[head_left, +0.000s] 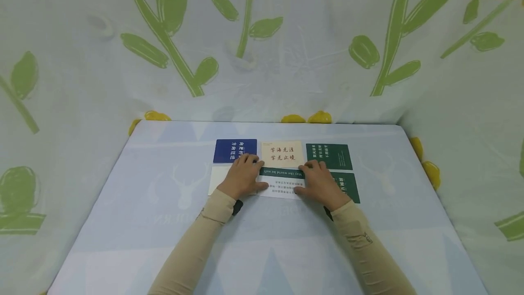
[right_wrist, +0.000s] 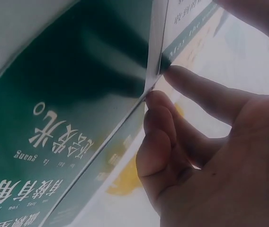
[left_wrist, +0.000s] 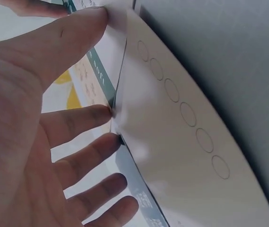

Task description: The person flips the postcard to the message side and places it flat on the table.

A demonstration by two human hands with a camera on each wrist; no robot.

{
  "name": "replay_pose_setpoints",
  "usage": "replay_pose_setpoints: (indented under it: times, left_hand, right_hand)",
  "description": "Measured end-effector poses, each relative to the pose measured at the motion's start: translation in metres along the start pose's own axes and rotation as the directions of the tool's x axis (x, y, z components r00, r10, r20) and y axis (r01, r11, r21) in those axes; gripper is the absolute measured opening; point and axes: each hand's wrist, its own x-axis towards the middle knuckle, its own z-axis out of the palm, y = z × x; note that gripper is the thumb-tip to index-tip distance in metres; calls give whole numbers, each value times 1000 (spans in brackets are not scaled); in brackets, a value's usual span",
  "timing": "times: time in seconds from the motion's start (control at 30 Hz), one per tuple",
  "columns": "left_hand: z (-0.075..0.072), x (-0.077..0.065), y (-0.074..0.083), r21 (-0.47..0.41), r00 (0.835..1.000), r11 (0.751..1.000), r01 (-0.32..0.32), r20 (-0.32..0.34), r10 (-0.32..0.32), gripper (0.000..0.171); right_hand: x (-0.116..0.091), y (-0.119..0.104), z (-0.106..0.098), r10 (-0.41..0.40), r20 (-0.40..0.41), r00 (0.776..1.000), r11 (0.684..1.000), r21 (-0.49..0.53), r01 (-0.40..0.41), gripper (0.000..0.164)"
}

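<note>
A white card with a green band and printed lines [head_left: 281, 183] lies at the front middle of a block of cards. My left hand [head_left: 243, 176] touches its left end, with fingertips by the upper corner and the thumb near the lower edge. At its right end my right hand [head_left: 321, 181] touches the corners; in the right wrist view the index finger [right_wrist: 201, 87] is extended and the other fingers bend. A cream card with a row of circles [left_wrist: 186, 127] lies under the left hand. A dark green card [right_wrist: 54, 118] is partly covered by the right hand.
Behind these lie a blue card [head_left: 225, 149], a cream card with red characters [head_left: 282, 154] and another green card [head_left: 337, 156]. They sit on a pale patterned tabletop [head_left: 163, 222]. A flower-printed cloth [head_left: 303, 58] hangs behind and at both sides.
</note>
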Motion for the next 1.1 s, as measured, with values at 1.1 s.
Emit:
replay_pose_setpoints:
  times: [1.1]
  left_hand:
    - [-6,-6,2,25,979,996,-82,-183,85,52]
  right_hand:
    - [-7,-2,-2,-9,-139,990,995,99,23,72]
